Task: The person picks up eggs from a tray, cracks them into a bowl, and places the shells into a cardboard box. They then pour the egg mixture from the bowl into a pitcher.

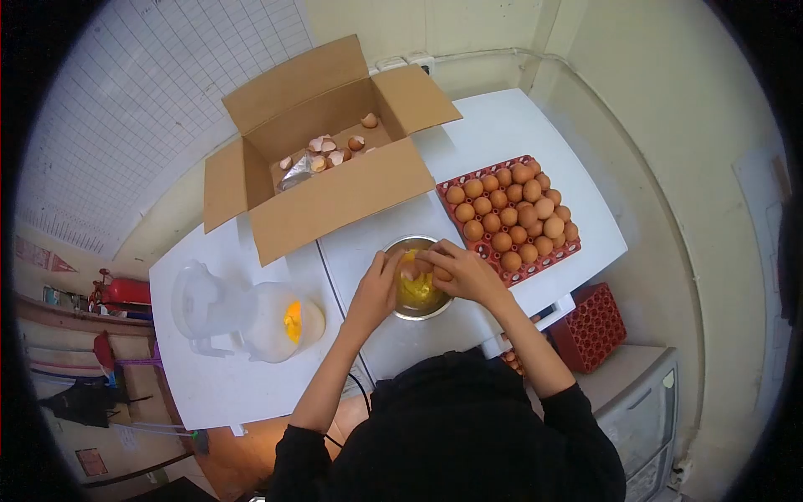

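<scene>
Both hands are over a metal bowl [410, 316] that holds yellowish egg. My left hand [378, 291] is at the bowl's left side, its fingers curled at a cracked eggshell [408, 269]. From the right, my right hand [468, 272] reaches over the rim with curled fingers around a brown egg or shell piece [442, 274]. The fingers partly hide what each hand grips. Right of the bowl, a red tray [548, 263] carries several brown eggs [528, 217].
Behind the bowl stands an open cardboard box [343, 197] with broken shells [319, 163]. Two clear plastic jugs [201, 301] [272, 330] are on the left, one with yolk [292, 321]. Stacked red trays [590, 330] stand low at right.
</scene>
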`<state>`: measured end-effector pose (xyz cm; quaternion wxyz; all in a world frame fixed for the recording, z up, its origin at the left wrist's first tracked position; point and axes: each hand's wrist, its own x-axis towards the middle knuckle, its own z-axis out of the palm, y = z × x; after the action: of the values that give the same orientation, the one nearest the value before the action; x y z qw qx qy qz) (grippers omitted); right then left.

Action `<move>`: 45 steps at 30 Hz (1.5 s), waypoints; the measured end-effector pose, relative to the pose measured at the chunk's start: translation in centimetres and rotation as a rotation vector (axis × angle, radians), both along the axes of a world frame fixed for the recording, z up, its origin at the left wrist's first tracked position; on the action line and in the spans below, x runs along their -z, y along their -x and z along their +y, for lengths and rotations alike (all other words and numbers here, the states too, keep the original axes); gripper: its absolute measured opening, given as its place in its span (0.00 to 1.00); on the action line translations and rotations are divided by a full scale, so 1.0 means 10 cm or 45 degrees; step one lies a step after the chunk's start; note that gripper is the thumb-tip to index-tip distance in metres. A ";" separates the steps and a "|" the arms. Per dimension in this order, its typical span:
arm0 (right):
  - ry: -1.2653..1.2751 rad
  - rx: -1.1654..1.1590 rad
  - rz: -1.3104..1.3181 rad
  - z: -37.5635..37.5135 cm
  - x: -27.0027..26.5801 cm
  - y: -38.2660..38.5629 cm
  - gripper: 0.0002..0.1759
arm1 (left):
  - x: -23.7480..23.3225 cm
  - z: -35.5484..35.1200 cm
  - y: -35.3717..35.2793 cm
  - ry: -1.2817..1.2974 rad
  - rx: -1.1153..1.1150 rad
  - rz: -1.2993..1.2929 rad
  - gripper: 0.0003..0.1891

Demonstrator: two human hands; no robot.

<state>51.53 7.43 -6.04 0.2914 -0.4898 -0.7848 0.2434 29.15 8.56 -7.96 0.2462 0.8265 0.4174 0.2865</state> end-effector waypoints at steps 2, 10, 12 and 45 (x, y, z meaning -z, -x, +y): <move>-0.023 0.087 0.107 -0.10 0.15 0.06 0.27 | 0.19 -0.06 -0.03 0.072 0.007 -0.001 0.19; -0.069 0.417 0.364 0.00 0.05 -0.20 0.21 | -0.01 0.17 -0.28 0.148 0.205 0.105 0.15; -0.065 0.410 0.365 -0.04 0.02 -0.28 0.21 | 0.12 0.20 -0.36 0.132 0.282 0.212 0.17; -0.139 0.245 0.567 1.59 -0.74 0.29 0.26 | -1.27 1.34 0.13 -0.637 -0.431 0.061 0.12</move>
<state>48.65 23.34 1.35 0.5052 -0.4801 -0.6629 0.2737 27.81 21.99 4.74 -0.0262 0.7866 0.4715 0.3979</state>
